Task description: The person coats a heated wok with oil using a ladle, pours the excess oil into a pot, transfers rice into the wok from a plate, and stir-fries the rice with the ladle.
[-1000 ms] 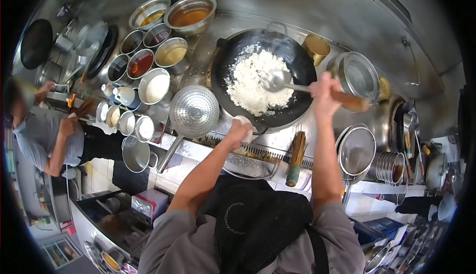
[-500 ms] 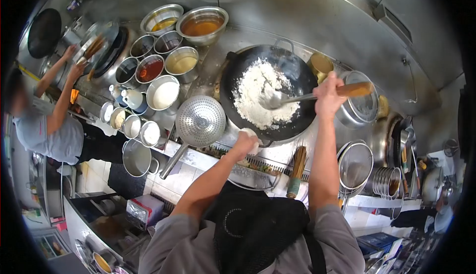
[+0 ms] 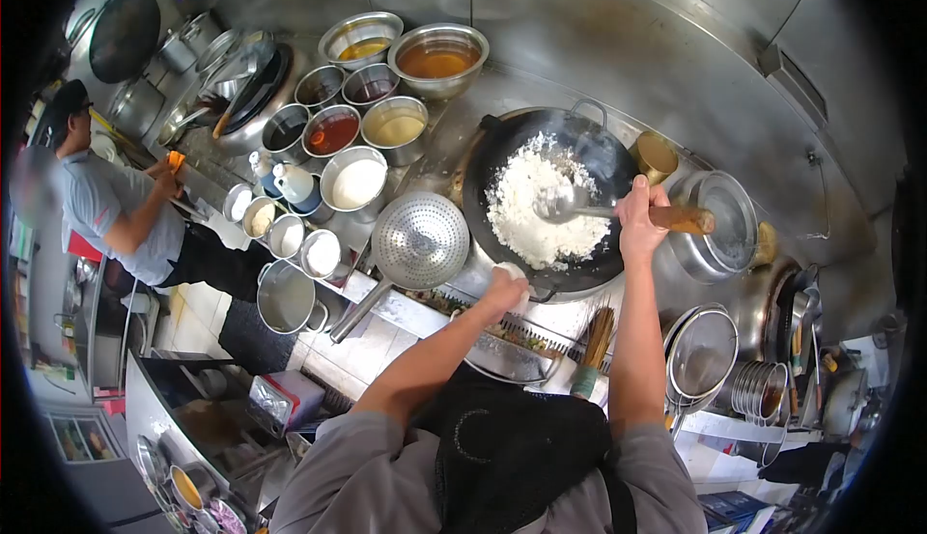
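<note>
A black wok [image 3: 613,143] holds a loose white heap that looks like cooked rice [image 3: 517,196]. My right hand [image 3: 639,220] is closed around the handle of a metal ladle [image 3: 560,204], near its wooden end. The ladle's bowl rests in the right part of the heap. At the wok's near edge, my left hand [image 3: 504,295] grips a folded white cloth [image 3: 519,272] against the rim. The near handle of the wok is partly hidden by that hand and cloth.
Left of the wok, a perforated strainer [image 3: 421,235] lies near steel pots of sauces and white powders [image 3: 353,179]. Two bowls of liquid [image 3: 436,54] stand behind. A bamboo brush [image 3: 591,351], sieves [image 3: 703,349] and a lidded pot [image 3: 719,215] are rightward. Another person [image 3: 126,206] stands left.
The view has shifted, so the scene sits further right. The ladle's bowl still lies in the heap, and both hands keep their grips. The other person has lowered their hands and turned.
</note>
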### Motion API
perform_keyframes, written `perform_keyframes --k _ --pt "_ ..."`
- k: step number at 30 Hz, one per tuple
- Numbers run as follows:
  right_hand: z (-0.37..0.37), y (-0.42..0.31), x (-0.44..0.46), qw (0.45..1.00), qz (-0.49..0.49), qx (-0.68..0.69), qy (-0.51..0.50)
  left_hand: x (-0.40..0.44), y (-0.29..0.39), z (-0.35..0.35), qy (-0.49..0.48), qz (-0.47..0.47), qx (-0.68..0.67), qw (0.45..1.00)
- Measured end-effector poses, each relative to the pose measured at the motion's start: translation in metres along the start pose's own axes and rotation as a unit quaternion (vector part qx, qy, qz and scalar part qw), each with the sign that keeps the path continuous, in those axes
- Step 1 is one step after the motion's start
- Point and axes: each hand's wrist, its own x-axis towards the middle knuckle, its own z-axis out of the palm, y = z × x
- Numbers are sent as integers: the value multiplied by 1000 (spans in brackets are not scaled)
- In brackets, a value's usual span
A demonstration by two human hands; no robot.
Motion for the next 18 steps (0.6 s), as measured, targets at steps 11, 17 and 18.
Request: perform_keyframes --k 11,17,18 --pt "33 -10 53 988 -121 94 24 -3 2 7 68 24 157 985" --pt "-6 38 -31 998 -62 -12 -19 -30 37 0 35 -30 112 993" --pt "-19 36 -44 996 -75 -35 -17 -25 30 1 44 -15 108 993"
